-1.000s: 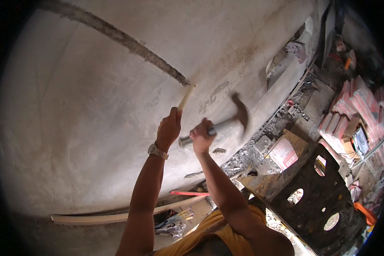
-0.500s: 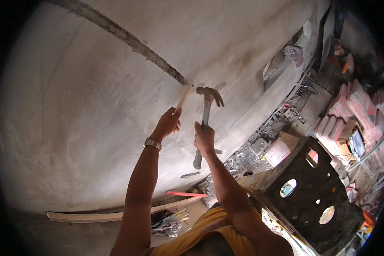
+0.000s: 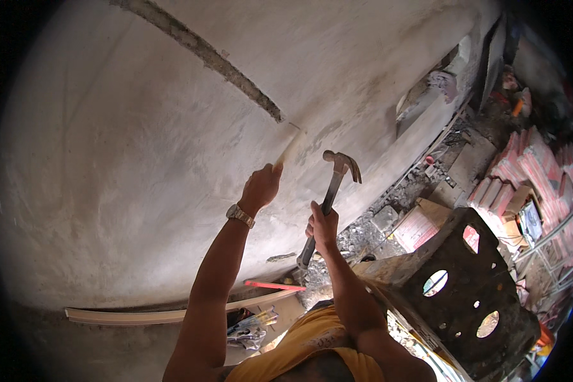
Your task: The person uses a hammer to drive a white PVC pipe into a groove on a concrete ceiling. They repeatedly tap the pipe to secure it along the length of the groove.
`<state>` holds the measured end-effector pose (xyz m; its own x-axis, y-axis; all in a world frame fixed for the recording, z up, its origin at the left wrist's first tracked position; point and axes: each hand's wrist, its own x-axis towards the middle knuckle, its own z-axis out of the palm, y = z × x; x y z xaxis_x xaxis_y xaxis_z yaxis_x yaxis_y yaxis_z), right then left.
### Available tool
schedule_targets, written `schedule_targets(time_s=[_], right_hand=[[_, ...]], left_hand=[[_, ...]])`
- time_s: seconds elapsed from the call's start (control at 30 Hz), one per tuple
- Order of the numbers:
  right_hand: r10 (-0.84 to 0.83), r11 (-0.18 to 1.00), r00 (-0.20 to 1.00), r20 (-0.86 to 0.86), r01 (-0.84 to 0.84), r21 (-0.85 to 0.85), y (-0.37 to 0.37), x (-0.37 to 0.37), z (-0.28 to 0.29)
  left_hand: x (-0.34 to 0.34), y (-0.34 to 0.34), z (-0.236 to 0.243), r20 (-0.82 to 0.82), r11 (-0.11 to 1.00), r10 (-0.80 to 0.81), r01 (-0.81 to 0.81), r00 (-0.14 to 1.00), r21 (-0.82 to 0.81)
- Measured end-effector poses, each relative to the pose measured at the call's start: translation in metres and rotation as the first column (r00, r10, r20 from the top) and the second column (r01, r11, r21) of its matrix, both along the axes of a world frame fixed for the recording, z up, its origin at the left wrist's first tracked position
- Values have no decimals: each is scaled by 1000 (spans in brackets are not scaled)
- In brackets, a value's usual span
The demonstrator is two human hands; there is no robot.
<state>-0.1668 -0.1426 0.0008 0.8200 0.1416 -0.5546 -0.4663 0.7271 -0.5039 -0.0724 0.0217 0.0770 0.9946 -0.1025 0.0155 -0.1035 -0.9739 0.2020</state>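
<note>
My left hand (image 3: 261,188), with a metal watch at the wrist, grips a pale, slender stick-shaped tool (image 3: 288,145), slightly blurred, whose tip meets the plastered wall (image 3: 140,159) just below the end of a rough chiselled groove (image 3: 216,67). That groove runs diagonally up to the top left. My right hand (image 3: 321,226) is wrapped round the dark handle of a claw hammer (image 3: 341,167). The hammer's head is raised to the right of the pale tool, apart from it, with its claw turned rightward.
An opening (image 3: 414,102) is in the wall at upper right. Rubble (image 3: 383,218) lines the wall's foot, beside stacked pink-and-white sacks (image 3: 535,172). A dark board with holes (image 3: 458,293) stands at lower right. A red bar (image 3: 274,285) and long pale strip (image 3: 127,315) lie at lower left.
The hammer swung in blurred to beside the pale tool's tip half a second ago, and has since drawn back down and rightward. My left hand stays on the tool, shifted slightly right in view.
</note>
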Motion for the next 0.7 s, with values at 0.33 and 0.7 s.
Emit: schedule_targets(time_s=[0.33, 0.7], right_hand=[[-41, 999, 983, 177, 42, 1, -10, 11, 39], [-321, 947, 893, 317, 295, 127, -26, 20, 90]], left_hand=[[9, -20, 21, -10, 990, 138, -139, 990, -29], [8, -9, 16, -65, 981, 156, -162, 986, -111]])
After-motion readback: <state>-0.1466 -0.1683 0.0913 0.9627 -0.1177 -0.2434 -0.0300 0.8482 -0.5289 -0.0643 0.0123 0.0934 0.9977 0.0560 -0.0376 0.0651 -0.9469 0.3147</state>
